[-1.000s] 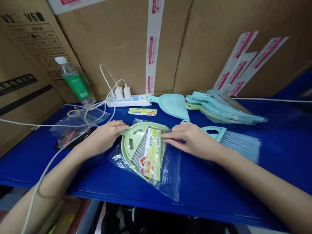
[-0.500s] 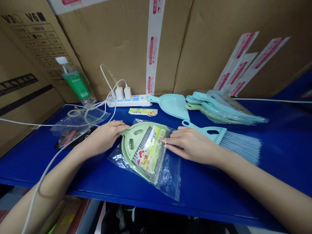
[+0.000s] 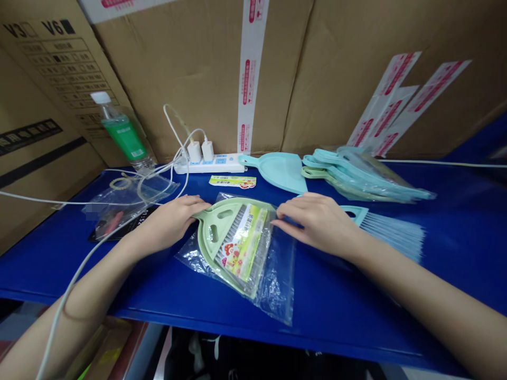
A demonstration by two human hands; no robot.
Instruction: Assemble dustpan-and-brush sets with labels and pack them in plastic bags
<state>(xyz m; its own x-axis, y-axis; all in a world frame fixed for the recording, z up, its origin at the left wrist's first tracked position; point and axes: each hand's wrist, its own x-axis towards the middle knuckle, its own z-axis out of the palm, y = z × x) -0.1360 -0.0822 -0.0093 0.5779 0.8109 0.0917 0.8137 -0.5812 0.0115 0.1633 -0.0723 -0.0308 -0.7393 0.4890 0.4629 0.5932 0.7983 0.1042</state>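
Note:
A light green dustpan (image 3: pixel 204 245) lies on the blue surface in a clear plastic bag (image 3: pixel 279 285). Nested in it is a green brush (image 3: pixel 217 224) with grey bristles, and a printed card (image 3: pixel 247 243) covers part of them. My left hand (image 3: pixel 174 221) is closed round the dustpan's handle end, which its fingers mostly hide. Over the bag's upper right edge, my right hand (image 3: pixel 317 224) has thumb and fingers apart, with nothing visible between them. Partly behind that hand lies a light blue brush (image 3: pixel 392 232).
At the back are a blue dustpan (image 3: pixel 279 169), a pile of bagged dustpans (image 3: pixel 368 171), a loose card (image 3: pixel 233 181) and a power strip (image 3: pixel 225 162). A bottle (image 3: pixel 124 134), white cables and a phone (image 3: pixel 122 224) under plastic are at left. Cardboard boxes (image 3: pixel 198 68) wall the back.
My right hand has drawn off the card and lifted slightly up and to the right, covering more of the blue brush's handle. My left hand and the green dustpan stay put.

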